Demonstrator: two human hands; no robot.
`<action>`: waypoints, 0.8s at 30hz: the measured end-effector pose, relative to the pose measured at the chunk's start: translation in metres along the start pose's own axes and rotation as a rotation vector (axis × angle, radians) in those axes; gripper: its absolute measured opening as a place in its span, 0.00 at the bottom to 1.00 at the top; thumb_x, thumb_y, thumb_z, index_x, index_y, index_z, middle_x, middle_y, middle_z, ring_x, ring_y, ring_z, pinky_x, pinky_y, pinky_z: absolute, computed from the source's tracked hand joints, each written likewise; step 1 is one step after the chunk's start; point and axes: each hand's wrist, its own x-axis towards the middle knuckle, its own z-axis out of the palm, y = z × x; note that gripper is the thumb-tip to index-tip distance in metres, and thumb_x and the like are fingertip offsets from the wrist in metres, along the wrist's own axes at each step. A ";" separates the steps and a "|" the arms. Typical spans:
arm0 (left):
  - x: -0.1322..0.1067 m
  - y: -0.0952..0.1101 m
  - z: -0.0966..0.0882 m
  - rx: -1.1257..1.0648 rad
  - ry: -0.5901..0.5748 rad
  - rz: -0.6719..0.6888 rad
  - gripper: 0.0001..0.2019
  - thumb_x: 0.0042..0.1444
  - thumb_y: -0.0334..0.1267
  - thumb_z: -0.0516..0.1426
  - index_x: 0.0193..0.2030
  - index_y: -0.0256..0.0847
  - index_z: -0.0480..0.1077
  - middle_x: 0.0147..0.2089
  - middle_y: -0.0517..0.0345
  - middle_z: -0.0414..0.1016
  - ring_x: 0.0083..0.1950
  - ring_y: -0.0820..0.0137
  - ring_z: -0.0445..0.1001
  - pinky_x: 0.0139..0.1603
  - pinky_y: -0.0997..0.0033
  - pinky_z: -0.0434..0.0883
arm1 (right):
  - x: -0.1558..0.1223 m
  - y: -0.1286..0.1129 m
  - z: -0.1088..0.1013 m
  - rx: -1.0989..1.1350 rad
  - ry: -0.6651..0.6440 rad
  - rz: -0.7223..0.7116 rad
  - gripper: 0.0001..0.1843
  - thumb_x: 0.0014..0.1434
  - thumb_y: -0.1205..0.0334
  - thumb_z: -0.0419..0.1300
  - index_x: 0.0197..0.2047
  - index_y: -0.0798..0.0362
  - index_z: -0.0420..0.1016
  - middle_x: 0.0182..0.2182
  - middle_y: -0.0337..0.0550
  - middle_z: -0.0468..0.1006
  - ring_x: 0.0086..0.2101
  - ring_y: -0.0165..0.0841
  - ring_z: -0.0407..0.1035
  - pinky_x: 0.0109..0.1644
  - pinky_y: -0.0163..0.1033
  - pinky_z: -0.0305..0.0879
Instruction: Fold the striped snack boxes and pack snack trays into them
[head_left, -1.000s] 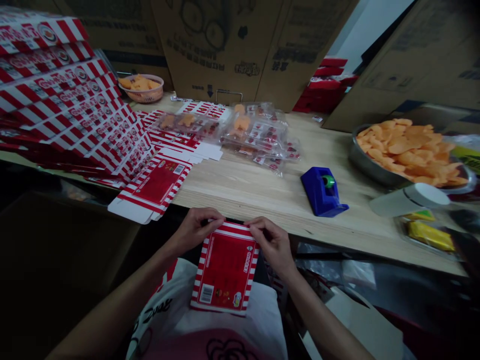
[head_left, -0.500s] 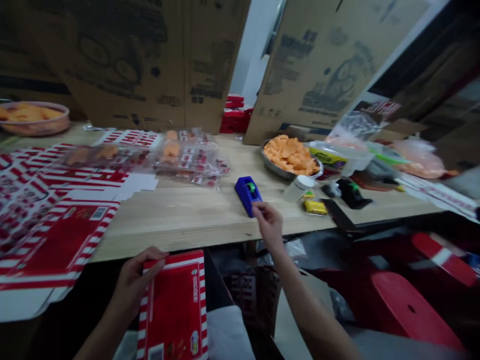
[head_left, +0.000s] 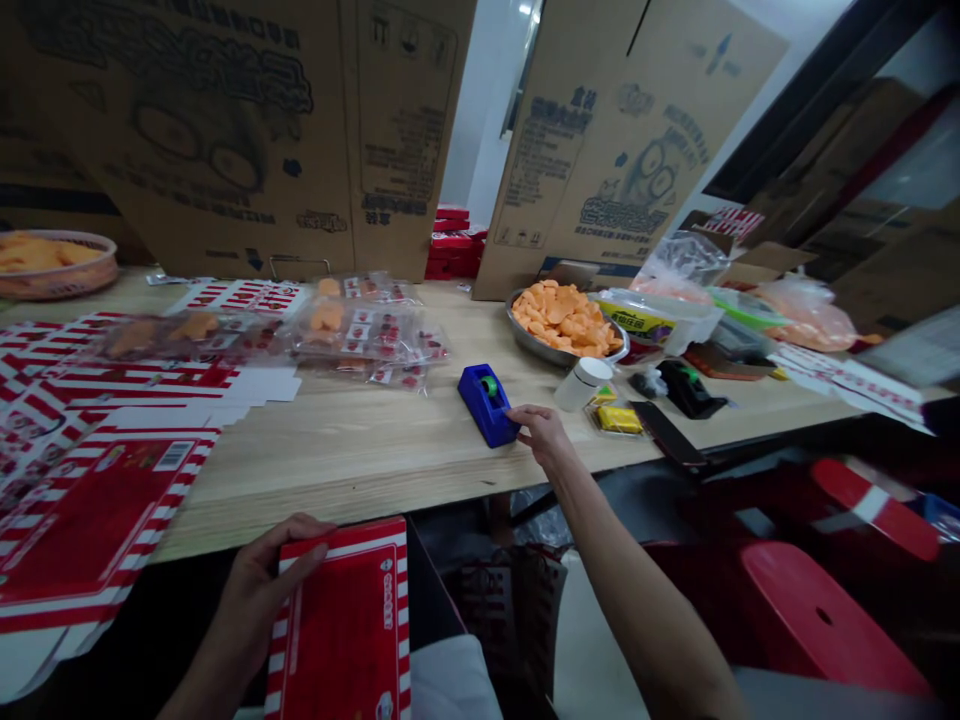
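Carton (head_left: pixel 341 625) in your left hand (head_left: pixel 259 590): how do you have it?

You hold it just below the table edge, above a white cloth (head_left: pixel 450 680). Your left fingers (head_left: pixel 300 542) lie together across its top edge, pinning it, though your thumb is hidden from this view.

And your right hand (head_left: pixel 544 438)?

It reaches out over the wooden table (head_left: pixel 360 470), fingers together and nearly straight, with the tips at the end of a blue tape dispenser (head_left: pixel 487 405). I can't tell whether they touch it.

Which step are you on, then?

It looks as if you're keeping the carton ready with one hand while reaching for the tape with the other. Taking it up would call for closing your right fingers around the dispenser's body.

What lies beyond your hands?

To your left are flat carton blanks (head_left: pixel 97 520) and bagged orange snacks (head_left: pixel 352 335). To your right are a white canister (head_left: pixel 583 383), a yellow packet (head_left: pixel 619 420) and a steel bowl (head_left: pixel 529 340) heaped with orange crisps. Behind everything stand upright cardboard boxes (head_left: pixel 225 140).
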 end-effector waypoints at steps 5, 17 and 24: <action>0.001 0.004 0.002 0.015 -0.006 -0.018 0.14 0.37 0.46 0.68 0.27 0.38 0.75 0.37 0.53 0.75 0.40 0.61 0.72 0.39 0.68 0.71 | -0.009 0.002 0.001 0.127 0.037 -0.031 0.11 0.31 0.61 0.70 0.19 0.54 0.73 0.20 0.35 0.72 0.24 0.27 0.63 0.27 0.33 0.60; 0.000 -0.004 0.003 0.001 -0.048 0.067 0.09 0.42 0.42 0.67 0.28 0.40 0.76 0.34 0.57 0.73 0.37 0.66 0.71 0.37 0.71 0.68 | -0.027 0.049 -0.009 0.219 0.100 -0.226 0.15 0.32 0.58 0.71 0.17 0.55 0.69 0.29 0.37 0.71 0.29 0.27 0.65 0.40 0.39 0.69; -0.006 -0.004 0.010 -0.091 -0.115 0.144 0.05 0.46 0.36 0.64 0.29 0.39 0.75 0.32 0.60 0.72 0.34 0.72 0.70 0.36 0.75 0.65 | -0.053 0.047 -0.006 0.145 -0.004 -0.247 0.15 0.42 0.53 0.67 0.23 0.53 0.67 0.26 0.34 0.68 0.29 0.27 0.64 0.39 0.38 0.68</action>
